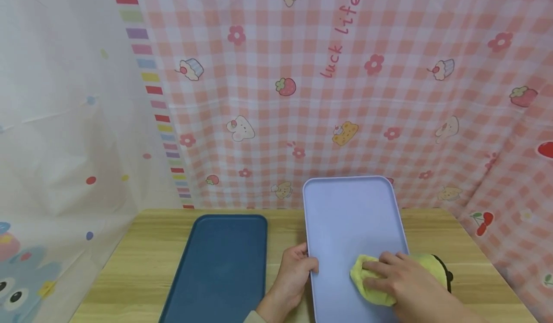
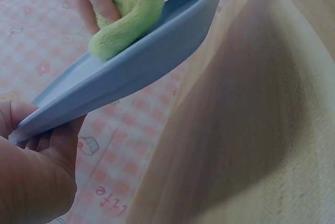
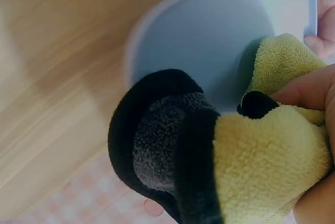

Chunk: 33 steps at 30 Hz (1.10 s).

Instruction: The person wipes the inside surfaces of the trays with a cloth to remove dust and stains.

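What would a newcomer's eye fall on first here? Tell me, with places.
First comes the fluffy yellow cloth, which the right hand holds against the raised lavender tray; the left hand grips that tray's left edge. Next is the dark blue tray, lying to its left on the wooden table. Behind them hangs a pink gingham sheet reading "luck life".

Trays: n = 2, one dark blue tray and one lavender tray; cloths: n = 1, a yellow-green cloth. Hands in view: n = 2, one left hand and one right hand; tables: n = 1, a wooden table. Printed fabrics: at least 2, one pink-checked fabric and one white fabric.
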### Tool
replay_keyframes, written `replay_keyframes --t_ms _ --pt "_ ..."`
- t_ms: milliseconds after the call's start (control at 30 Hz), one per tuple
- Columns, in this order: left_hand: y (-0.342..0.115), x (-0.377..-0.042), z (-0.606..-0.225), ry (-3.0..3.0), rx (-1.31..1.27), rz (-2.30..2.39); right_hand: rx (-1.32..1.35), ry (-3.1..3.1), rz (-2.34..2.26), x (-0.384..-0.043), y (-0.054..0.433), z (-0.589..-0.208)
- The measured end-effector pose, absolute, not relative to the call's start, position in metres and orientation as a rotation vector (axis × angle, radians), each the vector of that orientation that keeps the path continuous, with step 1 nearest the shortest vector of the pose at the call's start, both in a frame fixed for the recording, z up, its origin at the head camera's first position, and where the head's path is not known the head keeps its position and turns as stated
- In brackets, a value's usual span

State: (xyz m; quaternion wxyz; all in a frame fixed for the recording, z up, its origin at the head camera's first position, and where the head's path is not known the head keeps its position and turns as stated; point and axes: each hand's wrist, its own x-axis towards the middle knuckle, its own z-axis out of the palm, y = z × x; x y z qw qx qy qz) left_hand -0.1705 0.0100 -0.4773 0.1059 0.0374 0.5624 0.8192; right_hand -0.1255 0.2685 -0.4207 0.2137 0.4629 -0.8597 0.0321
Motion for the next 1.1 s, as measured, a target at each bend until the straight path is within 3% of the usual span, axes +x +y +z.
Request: replay_keyframes --t_ms 600,1100 --pt "0.008 -0.171 -0.476 1.674 0.112 2.404 1.067 -2.528 0.077 -0.117 0.319 -0.423" --pt "0.007 -0.173 -0.476 1.689 0.124 2.453 1.160 -2.532 0.034 -0.117 0.328 -0.441"
